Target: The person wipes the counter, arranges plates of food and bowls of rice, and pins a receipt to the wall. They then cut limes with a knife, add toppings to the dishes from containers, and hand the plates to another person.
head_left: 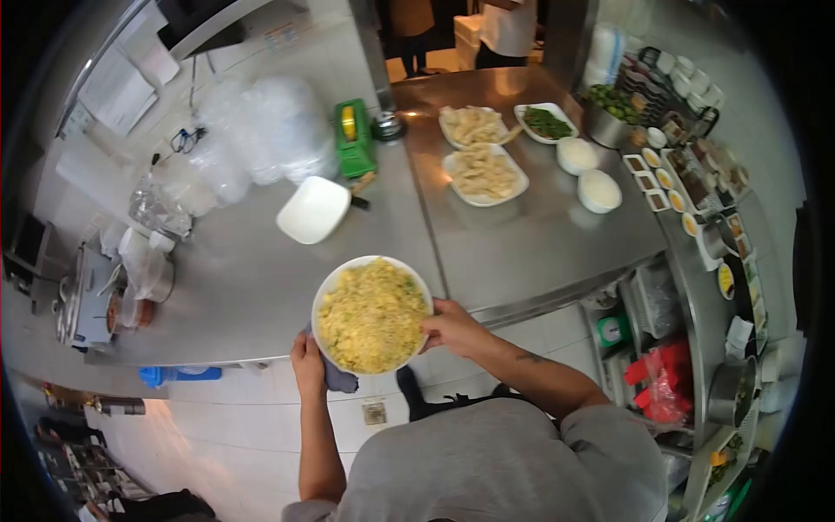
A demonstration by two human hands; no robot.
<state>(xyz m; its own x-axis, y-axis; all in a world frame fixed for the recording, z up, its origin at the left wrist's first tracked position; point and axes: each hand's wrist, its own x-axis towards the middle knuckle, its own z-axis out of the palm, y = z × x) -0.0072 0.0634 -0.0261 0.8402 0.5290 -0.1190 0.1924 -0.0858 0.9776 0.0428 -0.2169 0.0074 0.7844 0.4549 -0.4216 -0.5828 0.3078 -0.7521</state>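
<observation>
A round white bowl (321, 291) heaped with what looks like yellow egg fried rice (370, 317), flecked with green, is held over the front edge of the steel counter. My left hand (307, 361) grips its lower left side, next to a dark grey cloth (340, 379) that hangs under the bowl. On the right, my right hand (450, 328) clasps the rim, thumb on top; the fingers beneath are partly hidden. Beyond the bowl sits a white square dish (313, 210) with nothing in it.
Two white dishes of pale food (484, 174) stand on the steel counter (235, 287), near a plate of greens (546, 123) and two bowls of white rice (599, 190). A green tape dispenser (354, 143) and plastic bags (270, 130) lie behind. Small condiment dishes (665, 179) line the right. People stand beyond the opening.
</observation>
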